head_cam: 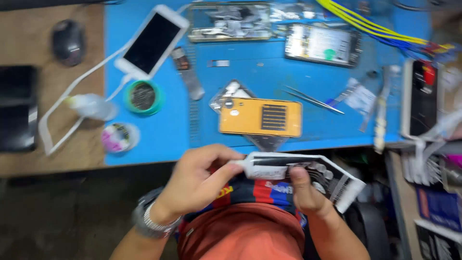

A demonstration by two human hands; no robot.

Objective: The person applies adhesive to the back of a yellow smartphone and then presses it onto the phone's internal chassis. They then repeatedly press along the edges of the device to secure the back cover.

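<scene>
Holding a white, flat, angular part [308, 175] with both hands, you keep it low in the frame, just below the near edge of the blue mat [337, 130] and above your lap. Your left hand [199, 180] is closed around its left end, thumb and fingers pinching the pale tip. Your right hand [303, 192] grips it from below, thumb pressed on its upper face. Motion blur hides the detail; it may be a phone frame or a card of small parts, and you cannot tell which. A metal watch [149, 219] sits on your left wrist.

On the surface, centre frame, an orange phone back [260, 117] lies flat on the mat, partly covering a clear packet [231, 94]. Tweezers [313, 99] lie just right of it. Upper left of the mat: a white phone [154, 41], screen dark, tilted, with a white cable [67, 101] trailing left over the wooden surface [29, 72]. A green-rimmed round tin [143, 97] sits below that phone, and a smaller round tin [119, 137] lies near the mat's lower left corner. Top centre: two opened phone bodies [322, 44]. Yellow wires [365, 21] run across the upper right. A dark mouse [68, 42] rests at upper left.
</scene>
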